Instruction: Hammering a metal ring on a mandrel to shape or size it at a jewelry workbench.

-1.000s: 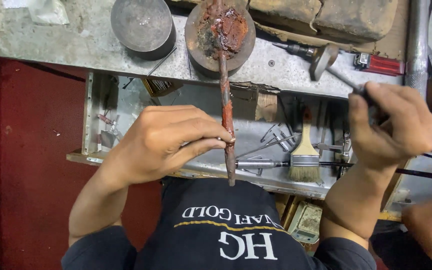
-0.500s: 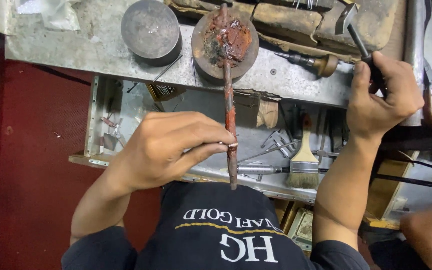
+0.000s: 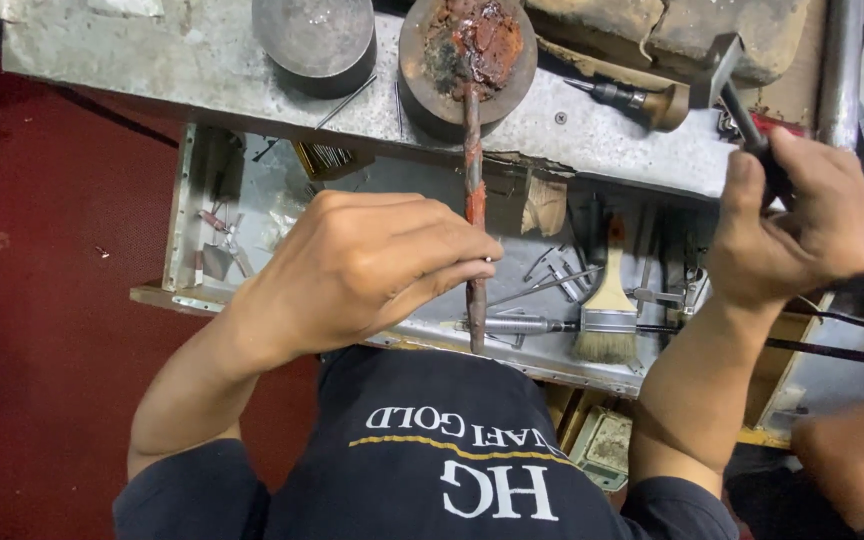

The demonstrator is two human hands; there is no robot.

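The right hand (image 3: 797, 235) has come back down from the far right of the table (image 3: 592, 130), where it was raised half a second ago, and now sits lower and nearer, level with the open drawer (image 3: 252, 190). Its fingers are closed around the dark handle of a small hammer (image 3: 742, 110), whose metal head points up and left, over the table's near edge. A second ago the same hand was lower still, so the hammer has gone up and is now part way down again, which reads as a swinging motion.

The left hand (image 3: 372, 265) has hardly shifted. Its fingers are wrapped together around a long rust-red stick (image 3: 473, 180), pinching it about midway. The stick runs from the near edge of the drawer to the far side, where its tip rests in the reddish lump on a round metal block (image 3: 467, 55) on the table. A second round metal block (image 3: 314, 40) stands just left of it.

In the drawer, right of the stick, lie a flat paintbrush (image 3: 607, 310) with pale bristles and loose metal tools. A wooden-handled tool (image 3: 632, 98) lies on the table between the block and the hammer head. Another person's arm (image 3: 852, 460) shows at the near right corner
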